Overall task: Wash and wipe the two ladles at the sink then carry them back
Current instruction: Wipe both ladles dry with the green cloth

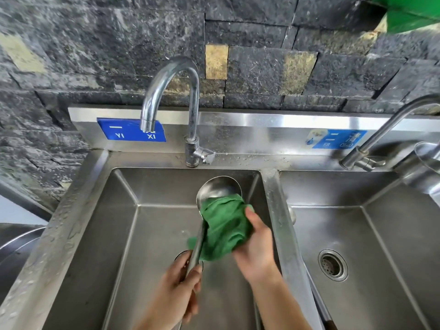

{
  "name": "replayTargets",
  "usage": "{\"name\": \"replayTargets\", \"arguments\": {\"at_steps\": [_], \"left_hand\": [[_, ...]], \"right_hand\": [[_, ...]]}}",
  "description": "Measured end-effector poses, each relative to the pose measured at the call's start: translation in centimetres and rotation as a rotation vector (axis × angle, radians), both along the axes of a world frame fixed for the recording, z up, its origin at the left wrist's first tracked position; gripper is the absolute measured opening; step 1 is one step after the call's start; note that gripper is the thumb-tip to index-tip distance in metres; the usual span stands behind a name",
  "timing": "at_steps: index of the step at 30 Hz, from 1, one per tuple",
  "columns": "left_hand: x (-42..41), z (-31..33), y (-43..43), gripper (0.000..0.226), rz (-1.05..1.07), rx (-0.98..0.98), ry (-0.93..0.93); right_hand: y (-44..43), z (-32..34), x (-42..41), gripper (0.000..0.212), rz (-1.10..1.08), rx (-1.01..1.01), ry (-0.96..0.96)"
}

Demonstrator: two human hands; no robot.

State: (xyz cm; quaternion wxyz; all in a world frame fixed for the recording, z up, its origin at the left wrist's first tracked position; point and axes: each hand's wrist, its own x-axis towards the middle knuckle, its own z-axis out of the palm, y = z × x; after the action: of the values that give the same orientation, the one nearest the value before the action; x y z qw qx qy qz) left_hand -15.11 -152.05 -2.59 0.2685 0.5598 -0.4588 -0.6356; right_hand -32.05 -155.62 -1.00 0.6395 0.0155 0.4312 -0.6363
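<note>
A steel ladle (217, 188) is held over the left sink basin (123, 225), bowl pointing away from me. My left hand (179, 289) grips its long handle near the bottom of the view. My right hand (256, 248) holds a green cloth (225, 228) pressed against the ladle's bowl and neck, covering the near half of the bowl. A thin steel rod (256, 315) shows beneath my right forearm; whether it is the second ladle's handle I cannot tell.
A curved tap (171, 91) stands behind the left basin, no water running. The right basin (390, 234) has an open drain (332, 265) and its own tap (381, 136). A steel pot (426, 160) sits at the far right. Dark stone wall behind.
</note>
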Motion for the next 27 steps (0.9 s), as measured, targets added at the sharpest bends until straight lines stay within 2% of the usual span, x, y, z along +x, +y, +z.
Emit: {"name": "replayTargets", "arguments": {"at_steps": [3, 5, 8, 9, 10, 12, 13, 14, 16, 17, 18, 20, 23, 25, 27], "left_hand": [[1.1, 0.6, -1.4, 0.036, 0.037, 0.026, 0.046], [1.4, 0.9, -2.0, 0.032, -0.004, -0.029, -0.012], [1.7, 1.2, -2.7, 0.012, -0.020, -0.112, -0.098], [1.8, 1.3, -2.9, 0.008, -0.022, -0.135, -0.123], [1.8, 1.3, -2.9, 0.012, -0.025, -0.154, -0.147], [1.9, 1.5, -2.8, 0.019, -0.052, -0.176, -0.161], [1.7, 1.7, -2.7, 0.021, -0.074, -0.173, -0.164], [1.6, 1.9, -2.5, 0.022, -0.093, -0.169, -0.159], [1.3, 2.2, -2.4, 0.020, -0.109, -0.219, -0.188], [1.2, 2.2, -2.5, 0.019, -0.127, -0.275, -0.249], [1.1, 2.2, -2.5, 0.019, -0.146, -0.330, -0.317], [1.3, 2.1, -2.6, 0.021, -0.162, -0.393, -0.400], [1.6, 2.1, -2.4, 0.017, -0.220, -0.410, -0.451], [1.9, 2.4, -2.2, 0.012, -0.264, -0.437, -0.426], [2.3, 2.7, -2.1, 0.010, -0.295, -0.474, -0.398]], "right_hand": [[1.8, 2.4, -2.8, 0.050, -0.081, -0.150, -0.144], [2.4, 4.4, -4.4, 0.065, -0.107, -0.210, -0.076], [2.3, 6.7, -5.5, 0.112, -0.172, -0.311, 0.140], [2.0, 7.1, -5.6, 0.119, -0.195, -0.351, 0.209], [1.6, 7.3, -5.5, 0.115, -0.180, -0.397, 0.283], [0.5, 7.3, -4.3, 0.076, -0.056, -0.441, 0.476], [0.0, 6.9, -3.5, 0.053, 0.027, -0.415, 0.643], [-0.5, 6.1, -2.7, 0.042, 0.142, -0.380, 0.908], [-1.3, 3.3, -1.2, 0.051, 0.427, -0.411, 1.501], [-1.7, 1.6, -0.9, 0.057, 0.566, -0.440, 1.724], [-2.1, 0.3, -1.0, 0.060, 0.669, -0.422, 1.814], [-2.9, -1.4, -1.8, 0.053, 0.733, -0.353, 1.837], [-4.2, -1.7, -2.3, 0.034, 0.628, -0.411, 1.991], [-5.2, -0.8, -2.6, 0.034, 0.563, -0.551, 2.050], [-6.5, 0.9, -2.8, 0.034, 0.601, -0.560, 1.974]]}}
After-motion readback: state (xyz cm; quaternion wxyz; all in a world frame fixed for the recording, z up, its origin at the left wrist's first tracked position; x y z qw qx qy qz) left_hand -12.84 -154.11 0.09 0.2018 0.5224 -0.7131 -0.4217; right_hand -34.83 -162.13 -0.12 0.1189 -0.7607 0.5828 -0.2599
